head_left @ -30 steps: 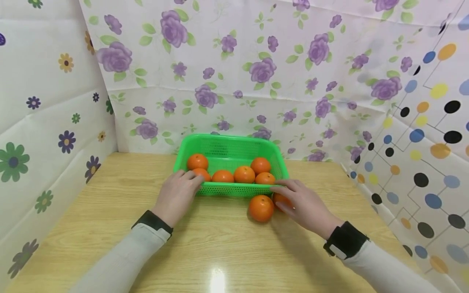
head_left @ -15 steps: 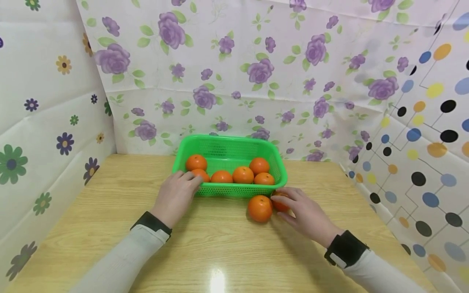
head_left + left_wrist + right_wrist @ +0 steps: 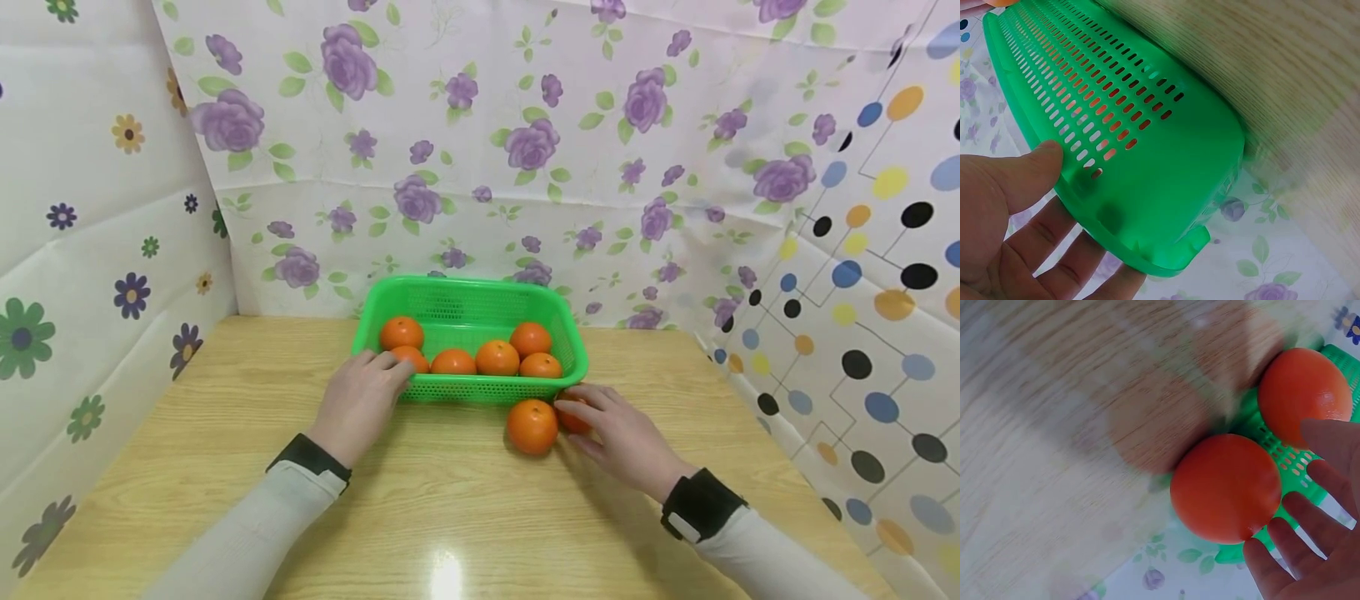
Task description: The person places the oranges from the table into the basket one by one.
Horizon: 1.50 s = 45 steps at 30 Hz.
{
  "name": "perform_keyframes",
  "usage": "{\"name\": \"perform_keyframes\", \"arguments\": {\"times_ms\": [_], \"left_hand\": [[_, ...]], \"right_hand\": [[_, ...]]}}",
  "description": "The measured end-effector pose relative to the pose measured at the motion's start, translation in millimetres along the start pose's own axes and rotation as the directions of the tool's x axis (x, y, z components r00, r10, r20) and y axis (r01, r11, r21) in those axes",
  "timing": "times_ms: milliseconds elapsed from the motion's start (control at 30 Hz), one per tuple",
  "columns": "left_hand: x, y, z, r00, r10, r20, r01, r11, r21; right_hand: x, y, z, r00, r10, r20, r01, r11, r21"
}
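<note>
Basket (image 3: 468,337), green perforated plastic, sits toward the far edge of the counter (image 3: 225,433), about midway between its left and right edges, long side facing the person. Walls around the counter are draped in flower-print and dot-print sheets.

Left hand (image 3: 360,398) grips the basket's near-left corner: thumb curled onto the slotted wall (image 3: 1041,169), fingers wrapped under the rim in the left wrist view. Likely a bracing hold, so the basket stays put while the other hand works.

Five oranges lie in the basket, four in a loose row along the near wall, one (image 3: 401,332) further back left. They show orange through the slots in the left wrist view.

Two oranges lie on the counter just outside the basket's near-right corner, touching or nearly touching each other. The bigger-looking one (image 3: 532,426) stands free. The other orange (image 3: 573,414) is half covered by the right hand (image 3: 622,433). Its fingers are spread and relaxed, reaching over the fruit, tips at or just off the skin (image 3: 1316,481); no closed grasp yet, as far as the right wrist view shows. Loose fruit beside the rim suggests a short lift in or out; which, cannot tell.
</note>
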State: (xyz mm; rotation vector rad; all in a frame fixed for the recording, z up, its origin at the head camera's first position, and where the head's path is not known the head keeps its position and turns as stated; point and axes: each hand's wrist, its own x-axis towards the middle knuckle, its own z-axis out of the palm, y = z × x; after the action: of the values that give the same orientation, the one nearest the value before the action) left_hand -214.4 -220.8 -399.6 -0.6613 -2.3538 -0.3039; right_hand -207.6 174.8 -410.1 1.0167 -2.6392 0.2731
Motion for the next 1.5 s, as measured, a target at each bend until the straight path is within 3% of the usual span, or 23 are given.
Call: {"name": "perform_keyframes", "arguments": {"times_ms": [700,1500], "left_hand": [[-0.9,-1.2,1.2,1.000,-0.005,0.011,0.005,1.000,0.013],[-1.4,-1.5,2.6,1.000,-0.003,0.008,0.003,1.000,0.001]], "right_hand": [[2,11,5,0.992,0.101,-0.074,-0.102,0.995,-0.017],[1,25,11,0.985,0.161,-0.061,-0.167,0.979,-0.116]]}}
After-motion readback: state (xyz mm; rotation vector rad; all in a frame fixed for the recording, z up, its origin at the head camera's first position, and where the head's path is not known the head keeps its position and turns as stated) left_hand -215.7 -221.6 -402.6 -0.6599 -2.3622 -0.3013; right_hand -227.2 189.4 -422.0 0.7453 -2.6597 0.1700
